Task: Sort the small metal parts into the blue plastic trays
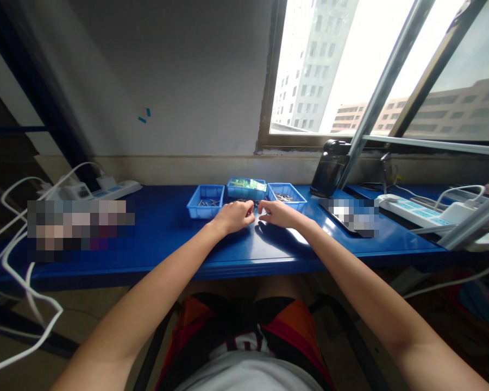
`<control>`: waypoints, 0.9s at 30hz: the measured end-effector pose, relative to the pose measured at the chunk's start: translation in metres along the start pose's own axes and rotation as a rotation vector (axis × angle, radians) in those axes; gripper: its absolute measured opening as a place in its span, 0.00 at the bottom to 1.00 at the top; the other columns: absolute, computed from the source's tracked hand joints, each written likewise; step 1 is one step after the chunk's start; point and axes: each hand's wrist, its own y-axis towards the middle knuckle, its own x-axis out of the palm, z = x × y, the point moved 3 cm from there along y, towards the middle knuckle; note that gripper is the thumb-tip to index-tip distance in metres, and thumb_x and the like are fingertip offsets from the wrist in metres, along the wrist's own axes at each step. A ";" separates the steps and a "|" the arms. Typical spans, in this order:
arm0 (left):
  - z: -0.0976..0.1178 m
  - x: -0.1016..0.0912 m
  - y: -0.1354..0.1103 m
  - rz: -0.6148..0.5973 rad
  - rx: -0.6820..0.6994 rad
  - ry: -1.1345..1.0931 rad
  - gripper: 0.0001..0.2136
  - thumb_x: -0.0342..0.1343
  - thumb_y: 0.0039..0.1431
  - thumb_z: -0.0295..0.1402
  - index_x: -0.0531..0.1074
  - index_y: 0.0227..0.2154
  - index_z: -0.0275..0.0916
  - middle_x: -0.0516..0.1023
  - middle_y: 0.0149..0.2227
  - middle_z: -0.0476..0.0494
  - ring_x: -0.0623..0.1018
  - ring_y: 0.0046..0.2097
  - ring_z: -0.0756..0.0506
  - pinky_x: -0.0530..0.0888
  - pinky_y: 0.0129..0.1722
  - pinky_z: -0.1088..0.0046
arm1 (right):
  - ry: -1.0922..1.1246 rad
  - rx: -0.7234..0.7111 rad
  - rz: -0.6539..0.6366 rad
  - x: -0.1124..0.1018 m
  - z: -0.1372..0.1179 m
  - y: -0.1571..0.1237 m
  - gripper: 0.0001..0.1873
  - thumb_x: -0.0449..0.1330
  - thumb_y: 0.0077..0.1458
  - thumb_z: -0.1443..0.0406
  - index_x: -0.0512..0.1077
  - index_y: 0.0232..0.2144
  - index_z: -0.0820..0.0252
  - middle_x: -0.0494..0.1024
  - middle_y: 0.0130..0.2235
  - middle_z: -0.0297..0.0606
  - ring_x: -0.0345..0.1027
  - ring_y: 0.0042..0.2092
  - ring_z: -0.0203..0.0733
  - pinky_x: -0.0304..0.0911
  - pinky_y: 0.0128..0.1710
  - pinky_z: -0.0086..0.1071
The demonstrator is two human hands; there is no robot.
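My left hand (234, 216) and my right hand (277, 213) rest close together on the blue table (163, 239), fingertips almost meeting. Both are curled into a pinch; what they hold is too small to make out. Just beyond them stand three blue trays: a left tray (206, 201) with small metal parts, a middle tray (246, 188) with green pieces, and a right tray (286, 194) with small metal parts. A few dark small parts lie on the table between the trays and my fingers.
A white power strip (116, 190) with white cables lies at the left, another power strip (415, 212) at the right. A black device (330, 168) stands by the window. Metal bars (375, 103) slant across the right side.
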 end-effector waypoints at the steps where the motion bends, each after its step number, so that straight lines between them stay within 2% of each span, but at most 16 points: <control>1: -0.001 0.001 0.000 -0.005 -0.004 0.005 0.08 0.47 0.55 0.36 0.66 0.34 0.40 0.76 0.33 0.45 0.76 0.34 0.44 0.68 0.31 0.74 | -0.001 0.012 -0.001 -0.001 -0.001 0.000 0.09 0.57 0.48 0.64 0.68 0.34 0.59 0.66 0.24 0.30 0.57 0.25 0.32 0.49 0.25 0.24; 7: -0.002 0.003 0.001 -0.025 -0.009 0.015 0.09 0.46 0.57 0.38 0.67 0.35 0.40 0.76 0.35 0.44 0.76 0.35 0.44 0.69 0.32 0.73 | 0.019 0.074 0.018 -0.006 -0.006 -0.001 0.03 0.58 0.47 0.66 0.67 0.28 0.60 0.68 0.22 0.32 0.59 0.25 0.33 0.50 0.26 0.24; 14: -0.006 0.006 0.003 -0.054 -0.006 0.011 0.09 0.46 0.57 0.38 0.69 0.35 0.41 0.76 0.34 0.45 0.76 0.35 0.44 0.69 0.33 0.74 | 0.083 0.007 0.006 -0.004 -0.005 -0.002 0.09 0.56 0.51 0.61 0.68 0.34 0.60 0.68 0.22 0.30 0.58 0.24 0.31 0.49 0.25 0.25; 22: -0.005 0.003 0.002 -0.053 -0.024 0.014 0.10 0.46 0.58 0.38 0.71 0.35 0.41 0.77 0.35 0.44 0.76 0.36 0.44 0.69 0.34 0.74 | 0.143 -0.006 -0.014 -0.004 -0.006 -0.003 0.10 0.55 0.51 0.60 0.69 0.35 0.59 0.70 0.23 0.30 0.62 0.26 0.32 0.53 0.27 0.25; 27: -0.005 0.003 0.002 -0.059 -0.025 0.027 0.11 0.46 0.58 0.38 0.71 0.35 0.42 0.77 0.36 0.44 0.76 0.37 0.43 0.69 0.34 0.74 | 0.192 -0.013 -0.082 0.000 -0.006 -0.003 0.14 0.56 0.50 0.60 0.69 0.39 0.60 0.71 0.23 0.31 0.63 0.26 0.33 0.54 0.27 0.25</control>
